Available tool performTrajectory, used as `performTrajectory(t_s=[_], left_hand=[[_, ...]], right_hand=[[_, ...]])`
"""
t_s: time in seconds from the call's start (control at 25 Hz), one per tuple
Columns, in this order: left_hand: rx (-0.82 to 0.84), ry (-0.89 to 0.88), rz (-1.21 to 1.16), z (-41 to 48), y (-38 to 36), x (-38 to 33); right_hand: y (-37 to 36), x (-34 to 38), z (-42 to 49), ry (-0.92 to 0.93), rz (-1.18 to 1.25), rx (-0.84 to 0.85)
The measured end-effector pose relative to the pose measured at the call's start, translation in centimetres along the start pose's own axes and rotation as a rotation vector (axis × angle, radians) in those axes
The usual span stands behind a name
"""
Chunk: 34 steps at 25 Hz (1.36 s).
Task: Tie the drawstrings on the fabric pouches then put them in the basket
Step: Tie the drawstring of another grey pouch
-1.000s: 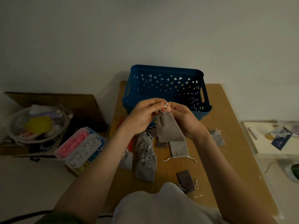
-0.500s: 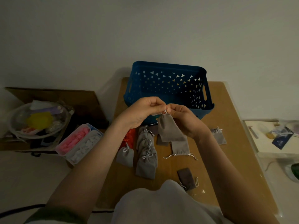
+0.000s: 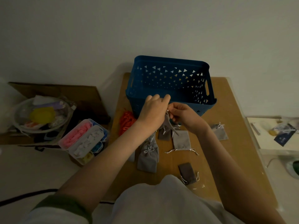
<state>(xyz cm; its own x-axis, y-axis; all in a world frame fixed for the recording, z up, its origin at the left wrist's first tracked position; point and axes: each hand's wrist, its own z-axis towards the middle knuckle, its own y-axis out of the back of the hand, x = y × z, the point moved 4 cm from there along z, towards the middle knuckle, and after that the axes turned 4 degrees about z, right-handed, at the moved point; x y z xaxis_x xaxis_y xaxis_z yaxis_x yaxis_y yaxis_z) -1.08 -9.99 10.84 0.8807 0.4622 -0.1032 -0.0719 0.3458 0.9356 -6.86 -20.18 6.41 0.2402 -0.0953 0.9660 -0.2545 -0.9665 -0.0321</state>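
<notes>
Pouch hangs by its neck, pinched between fingers of left hand and right hand, just before basket.

Dim room, plain wall, wooden table

Both forearms reach forward and converge. Left hand back-up, right hand just beside; both pinch drawstring.
</notes>
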Motion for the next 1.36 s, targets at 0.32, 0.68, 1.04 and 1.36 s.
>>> performTrajectory(t_s=[0.32,0.68,1.04,1.36], left_hand=[[-0.144,-0.094,0.202,-1.5,-0.9,-0.6],[-0.297,-0.348,0.106,-3.3,-1.1,-0.3],[-0.145,-0.113,-0.141,-4.7,-2.6,1.1],[-0.186,0.418,-0.439,-6.3,-3.5,3.0]], right_hand=[[-0.7,-0.6,0.0,-0.027,-0.047,-0.039],[-1.0,-1.5,-0.5,-0.224,0.305,0.026],[-2.5,-3.6,-1.3,-0.310,0.347,-0.029],[-3.6,-3.8,-1.6,-0.322,0.405,-0.009]])
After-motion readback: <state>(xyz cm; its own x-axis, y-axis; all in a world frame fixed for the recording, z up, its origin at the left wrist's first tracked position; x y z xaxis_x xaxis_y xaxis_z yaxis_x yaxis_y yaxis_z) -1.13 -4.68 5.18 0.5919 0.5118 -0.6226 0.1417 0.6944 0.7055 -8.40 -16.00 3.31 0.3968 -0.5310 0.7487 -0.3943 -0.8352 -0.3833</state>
